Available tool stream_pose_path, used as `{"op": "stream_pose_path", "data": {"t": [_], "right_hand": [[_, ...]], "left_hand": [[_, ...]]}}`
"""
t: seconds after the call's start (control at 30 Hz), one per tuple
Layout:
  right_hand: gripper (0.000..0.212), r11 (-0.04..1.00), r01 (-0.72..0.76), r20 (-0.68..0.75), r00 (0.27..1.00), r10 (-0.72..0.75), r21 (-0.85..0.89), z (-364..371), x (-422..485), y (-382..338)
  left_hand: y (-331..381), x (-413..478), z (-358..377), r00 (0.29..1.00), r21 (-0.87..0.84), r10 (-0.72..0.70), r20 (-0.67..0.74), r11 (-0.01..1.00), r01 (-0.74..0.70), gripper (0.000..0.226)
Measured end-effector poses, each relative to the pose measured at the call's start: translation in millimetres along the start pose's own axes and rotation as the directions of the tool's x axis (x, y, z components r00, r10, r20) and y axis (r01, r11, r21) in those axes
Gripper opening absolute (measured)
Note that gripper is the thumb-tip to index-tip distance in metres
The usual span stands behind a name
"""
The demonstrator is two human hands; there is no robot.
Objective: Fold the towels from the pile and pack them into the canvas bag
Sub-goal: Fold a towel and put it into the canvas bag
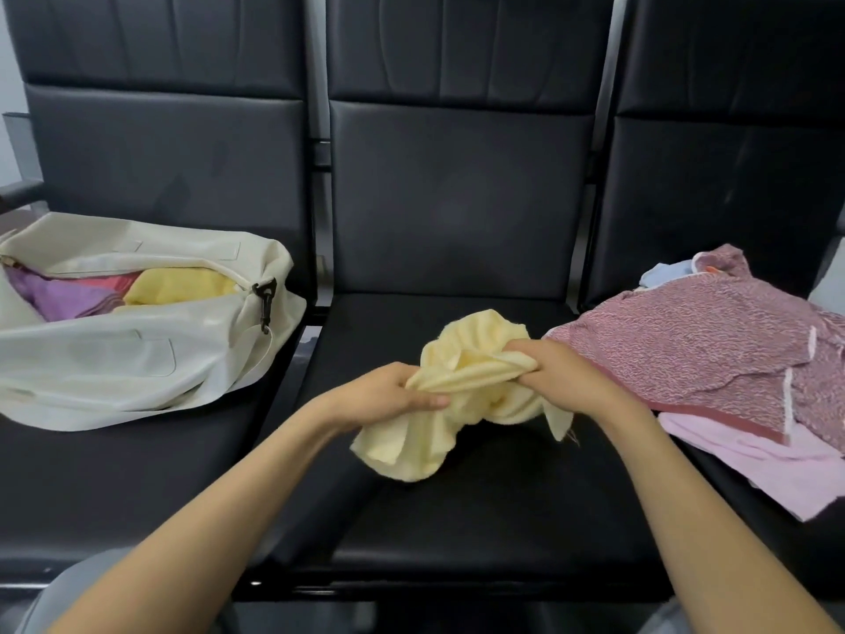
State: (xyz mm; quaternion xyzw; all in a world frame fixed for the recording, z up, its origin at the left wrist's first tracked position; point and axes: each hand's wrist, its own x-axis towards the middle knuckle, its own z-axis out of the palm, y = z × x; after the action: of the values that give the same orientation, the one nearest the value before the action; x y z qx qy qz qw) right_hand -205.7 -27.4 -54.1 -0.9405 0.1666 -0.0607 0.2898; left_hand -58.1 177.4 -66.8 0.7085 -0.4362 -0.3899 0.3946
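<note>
while mid seat (480, 523), towel (471, 354) beside pile (704, 345)

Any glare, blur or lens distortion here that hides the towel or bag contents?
Head view: wide-angle bowing of the seat backs toward the edges; mild sheen on the middle seat cushion, no harsh glare; yellow towel and canvas bag slightly soft but readable.

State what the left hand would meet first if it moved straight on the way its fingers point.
Likely the yellow towel the left hand already grips, then probably the right hand.
</note>
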Motion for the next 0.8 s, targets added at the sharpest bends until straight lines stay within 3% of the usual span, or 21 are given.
{"op": "stream_pose_path", "data": {"t": [0.1,0.17,0.23,0.37,0.43,0.5,0.57,0.63,0.73,0.8], "right_hand": [[0.005,0.964,0.012,0.049,0.998,-0.026,0.264,-5,-13,3],[0.011,0.927,-0.014,0.094,0.995,-0.023,0.375,0,-22,-2],[0.019,0.904,-0.032,0.106,0.994,-0.015,0.426,7,-27,-3],[0.026,0.924,-0.026,0.051,0.999,0.007,0.383,10,-30,-10],[0.025,0.96,-0.033,0.14,0.99,-0.006,0.279,9,-34,-14],[0.017,0.999,0.014,0.228,0.974,-0.006,-0.033,13,-33,-14],[0.022,0.944,0.018,0.181,0.983,0.045,-0.331,15,-26,-7],[0.024,0.925,-0.041,0.049,0.997,0.064,-0.377,12,-19,-2],[0.017,0.998,-0.061,-0.012,0.998,0.061,0.008,8,-20,1],[0.013,0.91,-0.092,0.025,0.996,0.089,0.404,8,-24,1]], "left_hand": [[-8,-2,0,0.991,-0.182,0.093,-0.097,0.977,-0.11,0.031],[-9,-3,4,0.982,-0.405,0.1,-0.158,0.901,-0.157,0.03],[-5,-4,9,0.969,-0.445,0.111,-0.22,0.872,-0.201,0.024],[7,-4,15,0.914,-0.138,0.191,-0.359,0.957,-0.254,0.016],[11,-7,11,0.926,-0.09,0.222,-0.306,0.961,-0.26,0.019],[14,-11,7,0.978,0.072,0.162,-0.129,0.985,-0.154,0.024],[9,-10,8,1.0,0.482,0.006,0.029,0.876,-0.02,0.031],[3,-7,12,0.988,0.647,-0.15,0.039,0.757,0.089,0.028],[-3,-7,10,0.985,0.512,-0.168,0.03,0.849,0.129,0.019],[-4,-8,6,0.999,0.335,-0.011,-0.037,0.942,0.022,0.004]]}}
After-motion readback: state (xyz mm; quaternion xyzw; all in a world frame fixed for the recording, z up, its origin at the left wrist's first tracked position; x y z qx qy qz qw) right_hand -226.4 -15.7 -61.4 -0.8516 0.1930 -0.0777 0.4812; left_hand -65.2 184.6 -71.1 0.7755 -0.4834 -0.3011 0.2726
